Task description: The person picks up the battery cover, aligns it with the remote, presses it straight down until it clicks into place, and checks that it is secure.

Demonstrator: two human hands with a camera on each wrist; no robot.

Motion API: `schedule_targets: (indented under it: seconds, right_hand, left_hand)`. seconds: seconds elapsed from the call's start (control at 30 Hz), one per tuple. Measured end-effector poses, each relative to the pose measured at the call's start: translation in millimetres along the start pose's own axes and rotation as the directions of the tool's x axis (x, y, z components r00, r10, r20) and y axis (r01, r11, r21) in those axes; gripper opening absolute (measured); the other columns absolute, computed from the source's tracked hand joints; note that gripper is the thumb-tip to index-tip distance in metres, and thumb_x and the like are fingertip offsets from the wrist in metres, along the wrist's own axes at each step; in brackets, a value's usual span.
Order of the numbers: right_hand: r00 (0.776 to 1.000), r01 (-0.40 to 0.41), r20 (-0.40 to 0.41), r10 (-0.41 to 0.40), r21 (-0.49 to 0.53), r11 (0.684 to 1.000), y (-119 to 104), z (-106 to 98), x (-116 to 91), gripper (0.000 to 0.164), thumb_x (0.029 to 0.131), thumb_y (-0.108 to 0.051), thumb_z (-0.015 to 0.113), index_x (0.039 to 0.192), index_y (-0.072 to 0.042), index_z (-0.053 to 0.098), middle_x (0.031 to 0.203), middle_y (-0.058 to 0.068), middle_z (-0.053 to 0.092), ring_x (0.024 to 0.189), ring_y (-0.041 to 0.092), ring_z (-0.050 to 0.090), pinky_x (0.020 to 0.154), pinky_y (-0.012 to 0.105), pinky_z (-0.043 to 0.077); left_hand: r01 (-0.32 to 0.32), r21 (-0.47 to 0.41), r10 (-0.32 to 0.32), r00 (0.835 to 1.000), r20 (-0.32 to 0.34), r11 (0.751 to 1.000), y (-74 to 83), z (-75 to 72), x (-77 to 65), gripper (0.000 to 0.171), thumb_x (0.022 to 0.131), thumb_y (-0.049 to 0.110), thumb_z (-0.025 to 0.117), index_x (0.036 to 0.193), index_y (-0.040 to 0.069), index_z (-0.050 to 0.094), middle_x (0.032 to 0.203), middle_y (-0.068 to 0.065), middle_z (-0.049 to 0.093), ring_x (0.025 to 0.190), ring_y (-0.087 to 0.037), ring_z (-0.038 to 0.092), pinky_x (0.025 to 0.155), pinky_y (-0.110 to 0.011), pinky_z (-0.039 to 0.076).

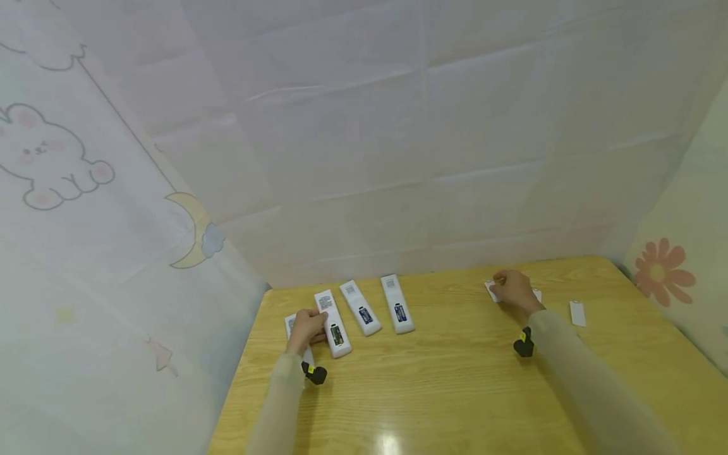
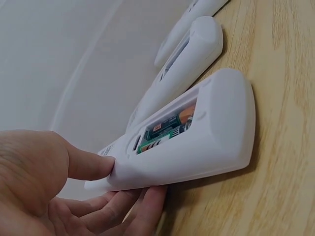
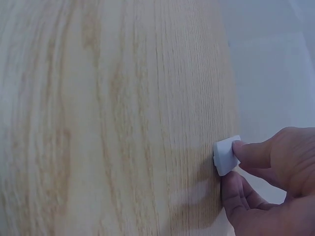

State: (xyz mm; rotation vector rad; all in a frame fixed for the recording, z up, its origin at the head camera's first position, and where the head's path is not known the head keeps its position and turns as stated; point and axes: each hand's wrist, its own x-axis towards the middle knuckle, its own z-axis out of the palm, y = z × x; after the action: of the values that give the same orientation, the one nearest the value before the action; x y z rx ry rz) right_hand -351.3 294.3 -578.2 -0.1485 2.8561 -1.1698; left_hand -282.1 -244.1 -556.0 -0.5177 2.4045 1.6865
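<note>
In the head view, a pale cloth backdrop (image 1: 352,158) rises behind a wooden table (image 1: 443,385); its moon print (image 1: 197,230) appears in this view only. The right sleeve (image 1: 591,373) and left sleeve (image 1: 279,401) extend across the table. The left hand (image 1: 306,330) is clamped on the held remote (image 2: 192,155), second from the left in a row of four; the left wrist view alone shows the thumb on one side and the fingers under the other. Whether this remote is raised cannot be told. The leftmost remote (image 1: 290,321) is mostly covered by the left hand. The third remote (image 1: 360,308) and fourth remote (image 1: 397,303) lie unobstructed to the right. The right hand (image 1: 514,291) pinches a small white cover (image 3: 225,156) near the table's far edge, thumb and fingertips clear in the right wrist view. A second cover (image 1: 537,295) is partly hidden by the right hand; a third cover (image 1: 577,313) lies farther right. Two batteries (image 2: 170,128) sit exposed in the held remote, their lettering hard to make out
</note>
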Motion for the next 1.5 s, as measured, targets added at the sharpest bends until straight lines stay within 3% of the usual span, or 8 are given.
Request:
schedule_targets:
  seconds: [0.37,0.53,0.6,0.8,0.93,1.13,1.5]
  right_hand:
    - [0.999,-0.039,-0.01,0.039,-0.005,0.999,-1,-5,-3,0.04,0.104,-0.012,0.062,0.131,0.017,0.062,0.129,0.041,0.064,0.113,0.053,0.065,0.083,0.048,0.065]
    - [0.998,-0.061,-0.02,0.062,0.044,0.997,-2,-9,-6,0.041,0.104,-0.011,0.062,0.135,0.016,0.061,0.131,0.042,0.063,0.113,0.053,0.067,0.081,0.046,0.066]
    - [0.998,-0.067,-0.015,0.068,0.061,0.996,-2,-10,-7,0.043,0.105,-0.012,0.061,0.138,0.016,0.059,0.134,0.042,0.062,0.115,0.053,0.066,0.084,0.047,0.066]
    - [0.995,-0.08,-0.047,0.083,0.075,0.994,-3,-9,-7,0.041,0.104,-0.014,0.062,0.135,0.013,0.064,0.132,0.04,0.064,0.116,0.053,0.064,0.092,0.055,0.061]
    - [0.994,-0.094,-0.051,0.101,0.121,0.988,-6,-10,-8,0.04,0.105,-0.016,0.061,0.134,0.012,0.065,0.131,0.038,0.065,0.116,0.052,0.064,0.094,0.058,0.058]
    - [0.995,-0.095,-0.024,0.1,0.176,0.98,-14,-12,-10,0.04,0.109,-0.02,0.059,0.136,0.009,0.064,0.128,0.033,0.068,0.108,0.039,0.069,0.086,0.044,0.062]
    - [0.996,-0.081,0.064,0.065,0.296,0.952,-30,-15,-18,0.042,0.11,-0.015,0.059,0.14,0.014,0.058,0.136,0.037,0.062,0.1,0.027,0.072,0.082,0.035,0.067]
  left_hand:
    - [-0.018,-0.008,0.018,1.0,0.007,1.0,4.7,-0.1,-5.4,0.052,0.11,0.018,0.057,0.146,-0.018,0.047,0.124,-0.03,0.067,0.102,-0.031,0.074,0.09,-0.045,0.066]
    - [-0.02,-0.035,0.021,1.0,0.018,0.999,6.1,-0.1,-4.2,0.037,0.11,0.017,0.057,0.133,-0.013,0.056,0.115,-0.023,0.069,0.097,-0.026,0.073,0.089,-0.046,0.066]
    - [-0.017,-0.039,0.018,1.0,0.022,0.999,5.7,-0.2,-3.2,0.034,0.11,0.017,0.056,0.129,-0.012,0.058,0.113,-0.022,0.069,0.096,-0.025,0.072,0.089,-0.046,0.066]
    - [-0.012,-0.044,0.013,1.0,0.025,0.999,3.5,-2.2,-1.9,0.047,0.111,0.016,0.054,0.143,-0.017,0.048,0.126,-0.031,0.065,0.108,-0.034,0.072,0.093,-0.048,0.065]
    - [-0.009,-0.044,0.009,1.0,0.018,0.999,4.0,-4.1,-2.1,0.043,0.111,0.017,0.054,0.14,-0.015,0.052,0.121,-0.027,0.067,0.103,-0.029,0.072,0.091,-0.047,0.065]
    - [-0.018,-0.043,0.019,0.999,0.028,0.999,6.7,-7.3,-4.7,0.039,0.111,0.016,0.052,0.136,-0.013,0.057,0.119,-0.025,0.069,0.101,-0.026,0.072,0.092,-0.047,0.065]
    - [-0.002,-0.065,0.004,1.0,0.028,0.998,9.0,-3.0,-6.1,0.027,0.11,0.016,0.055,0.119,-0.007,0.066,0.105,-0.013,0.071,0.091,-0.02,0.069,0.091,-0.044,0.065]
